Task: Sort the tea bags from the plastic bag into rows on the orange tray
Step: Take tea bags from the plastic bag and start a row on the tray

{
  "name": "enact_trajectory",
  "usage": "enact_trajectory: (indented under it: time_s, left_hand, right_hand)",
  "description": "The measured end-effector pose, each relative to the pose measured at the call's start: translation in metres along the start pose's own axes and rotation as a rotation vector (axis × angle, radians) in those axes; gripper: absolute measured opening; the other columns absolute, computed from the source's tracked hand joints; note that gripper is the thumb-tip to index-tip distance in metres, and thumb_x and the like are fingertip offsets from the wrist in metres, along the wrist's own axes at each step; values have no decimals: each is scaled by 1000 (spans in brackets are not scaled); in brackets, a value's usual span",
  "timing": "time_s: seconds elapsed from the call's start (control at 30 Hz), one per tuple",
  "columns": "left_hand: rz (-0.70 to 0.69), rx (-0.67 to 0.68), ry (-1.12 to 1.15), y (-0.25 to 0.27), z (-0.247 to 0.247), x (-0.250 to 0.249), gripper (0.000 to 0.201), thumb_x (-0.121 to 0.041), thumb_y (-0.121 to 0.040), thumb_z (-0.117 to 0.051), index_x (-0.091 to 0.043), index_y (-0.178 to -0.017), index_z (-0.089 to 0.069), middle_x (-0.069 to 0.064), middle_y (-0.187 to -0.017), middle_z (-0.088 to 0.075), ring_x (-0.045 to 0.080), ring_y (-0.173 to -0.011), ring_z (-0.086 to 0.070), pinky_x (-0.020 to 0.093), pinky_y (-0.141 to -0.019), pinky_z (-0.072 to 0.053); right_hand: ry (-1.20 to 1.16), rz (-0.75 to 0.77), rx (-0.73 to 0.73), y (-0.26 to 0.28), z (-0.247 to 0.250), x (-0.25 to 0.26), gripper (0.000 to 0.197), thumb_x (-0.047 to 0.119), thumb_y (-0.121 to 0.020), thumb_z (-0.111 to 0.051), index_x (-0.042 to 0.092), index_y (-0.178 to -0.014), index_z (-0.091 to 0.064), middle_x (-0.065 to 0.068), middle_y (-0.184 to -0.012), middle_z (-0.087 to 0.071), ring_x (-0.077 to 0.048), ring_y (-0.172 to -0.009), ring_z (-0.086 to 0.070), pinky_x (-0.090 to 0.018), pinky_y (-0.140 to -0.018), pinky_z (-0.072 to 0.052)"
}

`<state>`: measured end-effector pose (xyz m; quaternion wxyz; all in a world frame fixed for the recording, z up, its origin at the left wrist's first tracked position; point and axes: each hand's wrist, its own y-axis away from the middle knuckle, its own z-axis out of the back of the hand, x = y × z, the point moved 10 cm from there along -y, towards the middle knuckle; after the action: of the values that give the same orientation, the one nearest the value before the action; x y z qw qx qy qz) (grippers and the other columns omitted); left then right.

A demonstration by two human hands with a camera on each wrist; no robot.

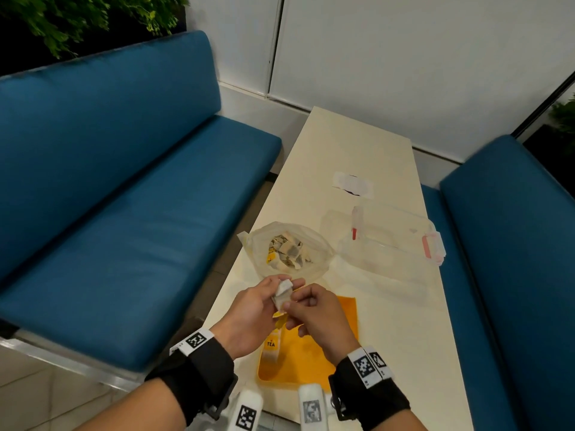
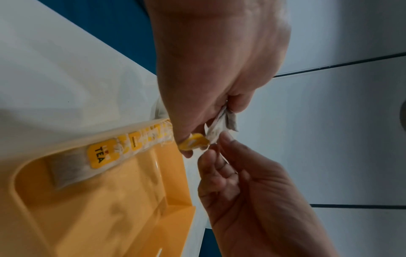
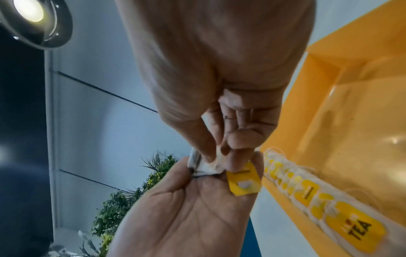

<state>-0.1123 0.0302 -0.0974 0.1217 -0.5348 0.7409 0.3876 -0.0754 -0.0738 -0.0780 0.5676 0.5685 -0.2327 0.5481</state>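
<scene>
Holding one tea bag (image 1: 282, 294) pinched between left hand (image 1: 249, 315) and right hand (image 1: 317, 315), fingers curled on it, just above the orange tray (image 1: 337, 346); the row of tea bags (image 1: 271, 346) lies below-left along the tray's left wall, plastic bag (image 1: 287, 248) beyond.

Blue benches (image 1: 130, 213), white wall (image 1: 404, 51)

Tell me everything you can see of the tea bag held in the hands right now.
The held tea bag is a small, crumpled, whitish paper sachet with dark contents showing through. A yellow paper tag hangs from it. The left hand and right hand both pinch it, above the orange tray's far end, off the table.
</scene>
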Motion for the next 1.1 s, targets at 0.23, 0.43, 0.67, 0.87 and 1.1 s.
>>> enact_trajectory:
  time_s: [0.23,0.43,0.67,0.87,1.1]
  left_hand:
    - [21,-12,172,-6,-6,5,35,-25,-111,-29,-8,-134,-49,18,-132,-68,40,-116,-68,43,-78,-45]
    - [-11,-30,257,-6,-3,-1,35,-11,-102,-43,-5,-136,-49,20,-130,-69,31,-130,-57,43,-100,-47]
    - [-51,-81,253,-8,6,-4,33,-7,-105,-40,-7,-137,-47,21,-125,-71,33,-126,-61,43,-103,-49]
    - [-42,-152,207,-12,26,-2,33,-9,-102,-49,-7,-134,-56,18,-115,-72,31,-107,-69,45,-99,-52]
    - [-11,-209,163,-12,44,6,30,-8,-100,-55,-6,-130,-64,20,-128,-66,31,-108,-65,40,-85,-57]
  right_hand:
    - [-50,25,-87,-3,1,-3,27,13,-84,-78,6,-97,-56,-10,-74,-65,-19,-56,-65,-29,-51,-54]
    - [6,-13,-124,-9,0,-12,36,31,-81,-81,11,-89,-52,-10,-77,-69,-21,-55,-67,-32,-52,-54]
    - [-64,-56,-66,-7,-2,-8,30,22,-84,-79,4,-90,-55,-7,-64,-63,-21,-42,-55,-25,-39,-36]
    - [-64,42,-30,-2,21,15,10,1,-88,-70,-1,-95,-65,-9,-65,-61,-17,-49,-58,-25,-43,-40]
    - [-114,132,-89,-1,56,35,15,-6,-88,-67,1,-101,-66,-11,-76,-58,-18,-53,-58,-26,-46,-42]
